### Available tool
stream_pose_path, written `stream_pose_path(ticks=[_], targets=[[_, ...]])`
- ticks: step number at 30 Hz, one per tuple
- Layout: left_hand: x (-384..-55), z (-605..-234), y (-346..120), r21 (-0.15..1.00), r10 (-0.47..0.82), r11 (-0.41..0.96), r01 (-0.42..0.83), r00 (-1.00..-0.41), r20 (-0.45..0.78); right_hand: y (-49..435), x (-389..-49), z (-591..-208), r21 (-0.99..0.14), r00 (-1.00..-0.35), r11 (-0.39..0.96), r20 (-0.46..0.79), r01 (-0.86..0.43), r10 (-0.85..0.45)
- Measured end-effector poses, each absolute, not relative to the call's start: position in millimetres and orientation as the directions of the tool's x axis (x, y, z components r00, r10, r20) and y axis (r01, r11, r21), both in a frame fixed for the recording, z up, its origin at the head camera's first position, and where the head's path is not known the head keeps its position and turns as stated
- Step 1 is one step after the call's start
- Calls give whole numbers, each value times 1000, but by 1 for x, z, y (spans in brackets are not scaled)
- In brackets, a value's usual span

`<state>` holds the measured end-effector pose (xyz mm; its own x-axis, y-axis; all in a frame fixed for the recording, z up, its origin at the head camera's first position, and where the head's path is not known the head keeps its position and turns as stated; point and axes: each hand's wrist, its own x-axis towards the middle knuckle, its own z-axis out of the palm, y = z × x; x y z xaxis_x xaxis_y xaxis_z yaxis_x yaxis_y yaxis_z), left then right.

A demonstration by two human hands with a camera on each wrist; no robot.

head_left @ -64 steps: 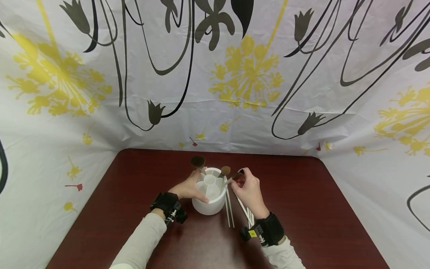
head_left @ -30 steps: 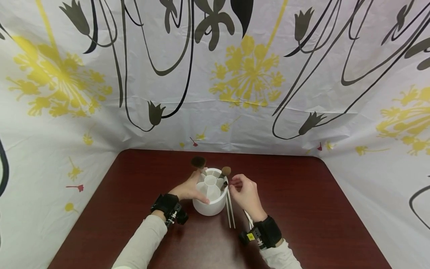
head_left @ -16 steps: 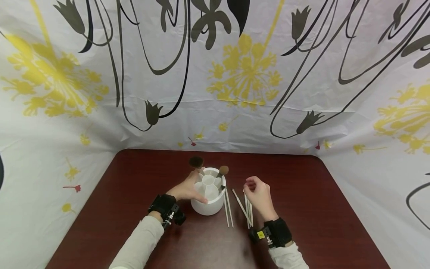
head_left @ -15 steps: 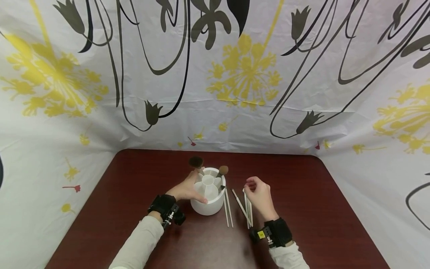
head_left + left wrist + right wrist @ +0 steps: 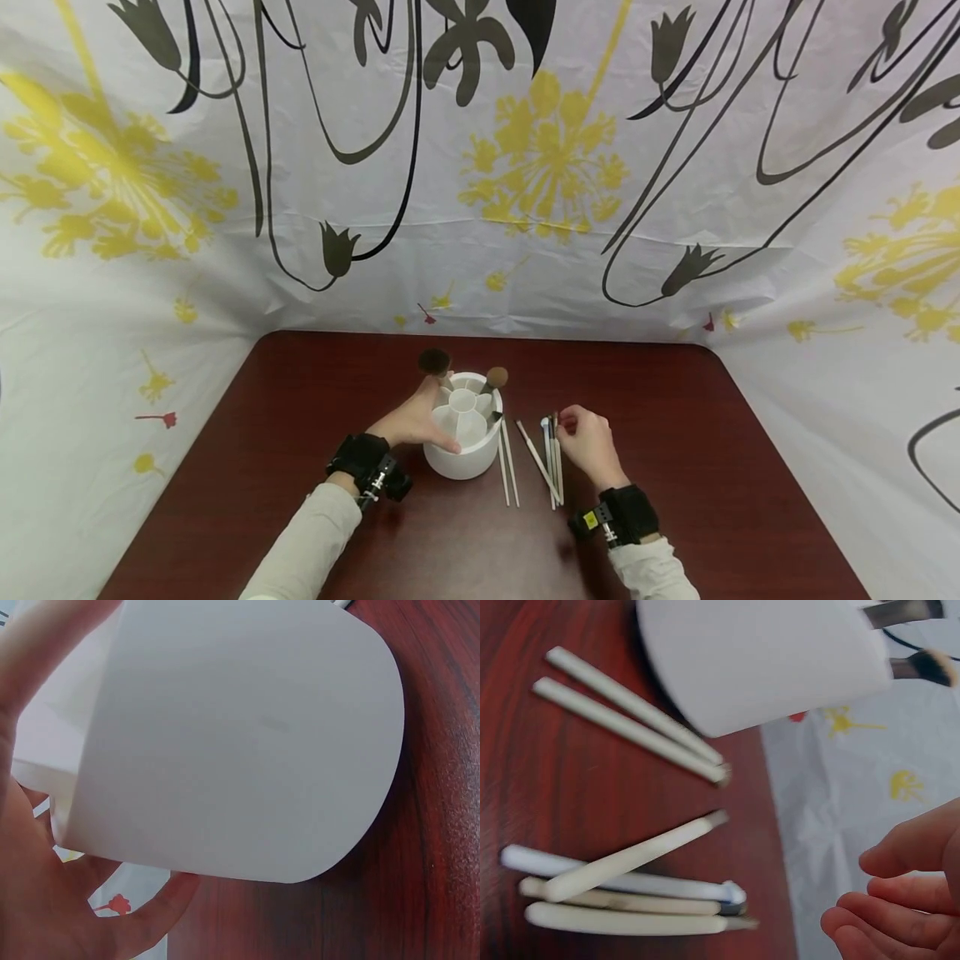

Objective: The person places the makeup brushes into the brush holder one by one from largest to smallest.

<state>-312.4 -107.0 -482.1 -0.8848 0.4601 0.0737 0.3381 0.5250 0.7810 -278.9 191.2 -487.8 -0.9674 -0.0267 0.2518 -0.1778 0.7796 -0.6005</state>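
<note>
My left hand [image 5: 420,419] grips the rim and side of a white round brush holder [image 5: 459,463] divided into petal-shaped compartments. Standing in it are a large dark makeup brush [image 5: 434,361], a tan-tipped brush [image 5: 497,377] and a smaller dark-tipped brush [image 5: 497,416]. My right hand [image 5: 590,442] is at the tip end of several slim pale-handled brushes [image 5: 553,475] lying on the table. In the right wrist view its thumb and loosely bent fingers [image 5: 889,900] are apart, with nothing between them. One slim brush [image 5: 630,859] lies slantwise across the others.
Two more slim pale brushes [image 5: 507,467] lie side by side just right of the holder. The dark red table [image 5: 337,354] ends at a patterned white cloth [image 5: 555,283] behind and at both sides.
My right hand held a brush at the holder's right side, let it go there, then moved right and down to the brushes on the table. The left hand stays on the holder.
</note>
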Motion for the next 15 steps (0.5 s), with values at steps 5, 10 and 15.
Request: stream_pose_path(ticks=[5,10,15], targets=[[-310,-482,-109,754,463,550,359,-883,83,189,-278,-499,-538,-980,829,193,-155,-58],[-306,-481,-111,742,454,565,360,-887,84,183,-279,-509,-475,-984,868,166,-141,-69],[-303,-481,-113,736,450,568,367,-888,96,178,-279,-517,-471,-992,876,114,-103,-55]])
